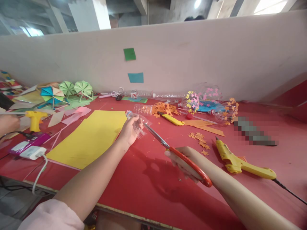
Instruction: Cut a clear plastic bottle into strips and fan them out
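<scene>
My left hand (131, 129) is closed around a clear plastic bottle piece (146, 121) whose capped neck points up and to the left. Held in my right hand (185, 163) are scissors with red handles (189, 161). Their blades reach up and left to the plastic beside my left fingers; whether they touch it I cannot tell. Yellow paper sheets (91, 137) lie to the left of my left hand. A yellow utility knife (172, 119) and small orange paper stars (200, 140) are just beyond the scissors.
At right lies a yellow glue gun (242, 163) with its cord. Star-covered bottle pieces (213, 102) stand along the white partition (168, 57). On the left are a power strip (28, 147), another yellow glue gun (35, 120), folded paper umbrellas (76, 88) and another person's hand (9, 124).
</scene>
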### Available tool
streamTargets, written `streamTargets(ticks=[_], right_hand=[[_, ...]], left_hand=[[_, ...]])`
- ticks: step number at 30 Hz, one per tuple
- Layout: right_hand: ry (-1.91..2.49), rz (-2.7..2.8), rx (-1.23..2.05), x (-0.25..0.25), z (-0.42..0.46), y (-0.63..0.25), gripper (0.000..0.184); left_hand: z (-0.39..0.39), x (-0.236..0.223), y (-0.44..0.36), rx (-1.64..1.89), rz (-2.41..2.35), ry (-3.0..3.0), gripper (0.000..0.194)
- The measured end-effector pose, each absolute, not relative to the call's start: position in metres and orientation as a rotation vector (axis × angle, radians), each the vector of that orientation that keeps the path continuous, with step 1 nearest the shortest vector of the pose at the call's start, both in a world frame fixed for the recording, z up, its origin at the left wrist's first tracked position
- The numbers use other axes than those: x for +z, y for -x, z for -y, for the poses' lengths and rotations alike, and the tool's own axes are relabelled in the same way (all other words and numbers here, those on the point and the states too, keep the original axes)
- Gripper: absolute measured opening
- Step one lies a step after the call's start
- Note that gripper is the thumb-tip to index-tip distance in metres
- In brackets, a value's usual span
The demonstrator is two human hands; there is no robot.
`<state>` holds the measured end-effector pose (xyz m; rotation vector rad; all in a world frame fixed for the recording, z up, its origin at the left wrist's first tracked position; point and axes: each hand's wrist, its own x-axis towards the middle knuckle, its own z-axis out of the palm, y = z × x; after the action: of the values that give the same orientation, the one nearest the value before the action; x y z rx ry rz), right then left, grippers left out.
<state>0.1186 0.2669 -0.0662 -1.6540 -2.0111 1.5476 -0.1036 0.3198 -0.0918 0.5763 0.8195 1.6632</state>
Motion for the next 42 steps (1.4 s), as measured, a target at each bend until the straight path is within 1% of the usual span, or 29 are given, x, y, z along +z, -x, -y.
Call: streamTargets(ticks=[3,7,12,16,21,23,27,32,37,42], right_hand=[[1.676,1.972,1.567,-0.0661,-0.2666,-0.1175,0.05],[1.524,1.972,1.631,-0.0617,-0.2639,-0.1187,0.055],[1.436,2.0,1.618,-0.0585,-0.2605,-0.1203,0.06],[1.497,1.941,1.628,-0.0612,-0.2596,-0.1167,0.057],[1.618,1.967,1.545,-0.0661,-0.2616,-0.1133,0.051],[1.623,1.959,1.556,-0.0672,-0.2622,-0.1138,0.051],[1.467,1.924,1.659,-0.0661,-0.2611,-0.116,0.055],[1.416,1.901,1.68,-0.0615,-0.2594,-0.117,0.06],[1.524,1.851,1.68,-0.0641,-0.2595,-0.1143,0.058],[1.565,1.87,1.638,-0.0633,-0.2576,-0.1123,0.052]], left_hand=[[-0.3206,-0.0906,0.1049,1.678,-0.847,-0.603,0.011],[-0.3188,-0.0885,0.1049,1.68,-0.859,-0.728,0.012],[-0.3121,-0.0856,0.0984,1.596,-0.887,-0.865,0.018],[-0.311,-0.0855,0.0965,1.59,-0.887,-0.843,0.02],[-0.3139,-0.0887,0.0992,1.589,-0.865,-0.88,0.018],[-0.3149,-0.0896,0.1001,1.597,-0.863,-0.891,0.017],[-0.3153,-0.0901,0.1003,1.609,-0.879,-0.898,0.017],[-0.3125,-0.0914,0.0975,1.541,-0.873,-0.982,0.022],[-0.3115,-0.0938,0.0966,1.515,-0.867,-1.004,0.024],[-0.3121,-0.0946,0.0968,1.508,-0.855,-1.003,0.023]])
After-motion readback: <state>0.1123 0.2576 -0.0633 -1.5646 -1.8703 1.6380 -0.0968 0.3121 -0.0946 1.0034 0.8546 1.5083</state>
